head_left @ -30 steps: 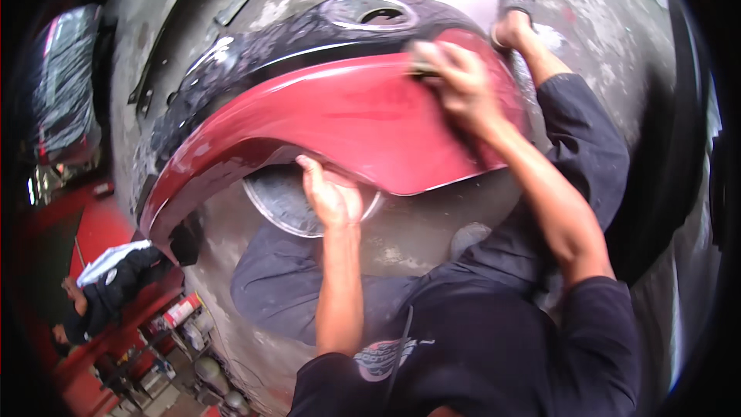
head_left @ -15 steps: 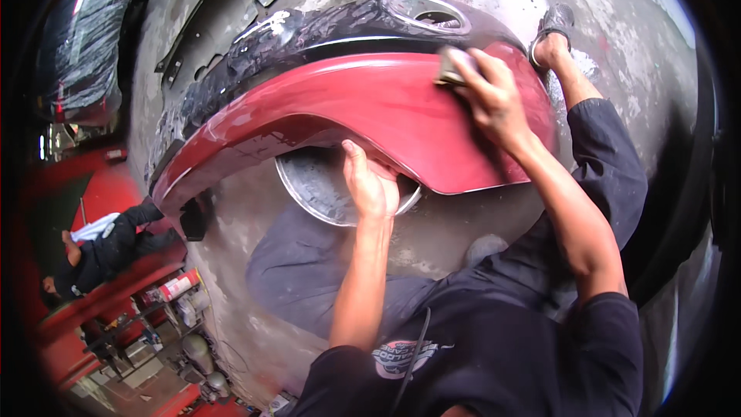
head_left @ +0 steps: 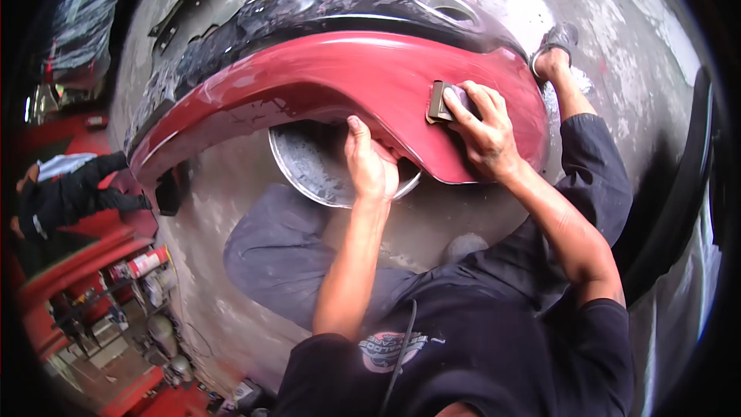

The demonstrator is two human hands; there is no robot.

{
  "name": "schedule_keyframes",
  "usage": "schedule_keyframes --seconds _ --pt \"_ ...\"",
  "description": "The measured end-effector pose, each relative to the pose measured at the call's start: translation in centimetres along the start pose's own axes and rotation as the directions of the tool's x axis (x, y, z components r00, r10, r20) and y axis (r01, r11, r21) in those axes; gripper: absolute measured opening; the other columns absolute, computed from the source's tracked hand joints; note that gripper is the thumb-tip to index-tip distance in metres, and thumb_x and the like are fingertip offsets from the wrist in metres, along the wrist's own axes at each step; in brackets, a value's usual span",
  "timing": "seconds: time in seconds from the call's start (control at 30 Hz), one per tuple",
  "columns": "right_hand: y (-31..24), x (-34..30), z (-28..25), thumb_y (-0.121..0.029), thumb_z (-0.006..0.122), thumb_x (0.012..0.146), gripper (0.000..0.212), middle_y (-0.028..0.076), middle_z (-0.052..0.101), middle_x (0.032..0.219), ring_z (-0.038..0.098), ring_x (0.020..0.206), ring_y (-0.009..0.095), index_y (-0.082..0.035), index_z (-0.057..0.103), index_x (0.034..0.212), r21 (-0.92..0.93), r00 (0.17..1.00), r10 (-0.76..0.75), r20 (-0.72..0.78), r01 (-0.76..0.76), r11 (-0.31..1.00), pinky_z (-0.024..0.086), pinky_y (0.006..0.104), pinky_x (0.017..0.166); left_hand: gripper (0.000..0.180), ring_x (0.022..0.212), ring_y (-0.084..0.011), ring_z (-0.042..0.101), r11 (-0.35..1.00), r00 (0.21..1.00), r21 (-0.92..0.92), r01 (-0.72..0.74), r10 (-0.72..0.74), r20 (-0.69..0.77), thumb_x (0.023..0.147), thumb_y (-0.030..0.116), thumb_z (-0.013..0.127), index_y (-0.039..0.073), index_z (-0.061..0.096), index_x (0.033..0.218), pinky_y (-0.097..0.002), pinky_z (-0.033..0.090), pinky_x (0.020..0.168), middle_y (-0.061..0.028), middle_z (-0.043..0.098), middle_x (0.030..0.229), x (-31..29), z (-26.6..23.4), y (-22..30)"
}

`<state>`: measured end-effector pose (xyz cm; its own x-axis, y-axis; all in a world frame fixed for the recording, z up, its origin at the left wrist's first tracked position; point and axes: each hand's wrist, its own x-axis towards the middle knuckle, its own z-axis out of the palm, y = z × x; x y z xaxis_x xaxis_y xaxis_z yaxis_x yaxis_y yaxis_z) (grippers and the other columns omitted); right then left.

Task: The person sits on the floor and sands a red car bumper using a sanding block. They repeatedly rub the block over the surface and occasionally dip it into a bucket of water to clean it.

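A red car fender [head_left: 332, 62] with a curved wheel-arch edge lies across the middle, in front of me. My right hand [head_left: 488, 135] is closed round a sanding block [head_left: 438, 102] with dark, gritty-looking paper on it, on the fender's broad right part. At the arch edge, my left hand [head_left: 372, 166] has its palm turned up and its thumb outside. Its fingers reach under the edge and are partly hidden; it seems to hold the panel there. Beneath that edge stands a round metal basin [head_left: 297, 170], partly covered by the fender and my hand.
Behind the fender is a scuffed black bumper [head_left: 347, 9] with an oval opening. A dark curved part [head_left: 679, 193] stands at the right. Far left, another person [head_left: 65, 193] in dark clothes is beside red structures. Shop equipment [head_left: 158, 332] crowds the lower left.
My right hand has drawn the sanding block nearer to me, down the fender from its upper edge. My left hand keeps its place at the arch. The view has shifted slightly.
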<state>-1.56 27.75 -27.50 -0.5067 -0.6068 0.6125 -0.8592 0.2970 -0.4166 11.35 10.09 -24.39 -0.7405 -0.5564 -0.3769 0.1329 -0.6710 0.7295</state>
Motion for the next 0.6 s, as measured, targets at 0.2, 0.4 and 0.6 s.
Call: schedule_keyframes --seconds 0.2,0.4,0.6 --pt "-10.5 17.6 9.1 -0.015 0.074 0.08 0.058 0.012 0.059 0.117 0.057 0.112 0.031 -0.012 0.064 0.136 0.152 0.964 -0.265 -0.01 0.264 0.953 0.046 0.0458 0.097 0.047 0.126 -0.0238 0.061 1.0 0.99 -0.009 -0.001 -0.001 -0.138 0.113 0.034 0.052 0.004 0.05 0.149 -0.0411 0.051 0.107 -0.008 0.062 0.139 0.3 -1.0 -0.4" --pt "-3.0 0.1 -0.1 -0.019 0.086 0.079 0.059 0.018 0.065 0.131 0.066 0.109 0.041 -0.011 0.069 0.134 0.225 0.984 -0.156 0.086 0.134 0.965 0.051 0.0528 0.099 0.057 0.133 -0.0257 0.059 0.995 0.999 -0.096 -0.003 -0.001 -0.048 0.112 0.046 0.051 0.002 0.049 0.148 -0.0452 0.05 0.111 -0.0122 0.061 0.142 -0.3 -0.4 0.3" --pt "-8.1 13.8 5.9 -0.015 0.078 0.079 0.062 0.012 0.06 0.119 0.057 0.11 0.033 -0.012 0.064 0.139 0.138 0.96 -0.276 0.056 0.266 0.954 0.047 0.047 0.095 0.052 0.126 -0.0256 0.063 0.985 1.0 -0.173 -0.01 0.008 -0.013 0.113 0.038 0.052 0.007 0.045 0.155 -0.0435 0.058 0.102 -0.0128 0.06 0.139 1.3 -1.7 -2.1"
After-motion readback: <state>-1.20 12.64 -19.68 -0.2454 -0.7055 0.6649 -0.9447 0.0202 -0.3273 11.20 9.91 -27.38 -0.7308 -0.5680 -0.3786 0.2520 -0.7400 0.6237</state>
